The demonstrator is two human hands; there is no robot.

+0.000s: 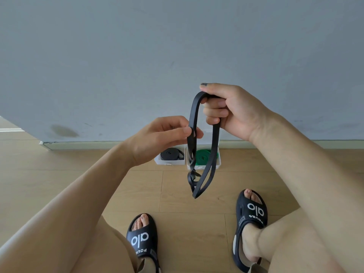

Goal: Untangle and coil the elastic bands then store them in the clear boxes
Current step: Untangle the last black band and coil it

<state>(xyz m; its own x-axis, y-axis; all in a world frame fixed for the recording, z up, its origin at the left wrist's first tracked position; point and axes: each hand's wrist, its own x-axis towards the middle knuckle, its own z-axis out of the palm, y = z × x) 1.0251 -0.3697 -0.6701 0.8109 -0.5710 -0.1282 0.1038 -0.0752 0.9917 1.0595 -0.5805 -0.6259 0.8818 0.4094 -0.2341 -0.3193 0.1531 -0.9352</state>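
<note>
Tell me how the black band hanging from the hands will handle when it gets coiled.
Probably floppy: the black band droops in long loops from the right hand. Likely prone to tangling, since its strands twist together below the left hand. It seems to hold a coil, judging by the rolled bands in the clear boxes.

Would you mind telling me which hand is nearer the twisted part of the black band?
Left. The left hand pinches the black band just above its twists; the right hand grips the top loop.
</note>
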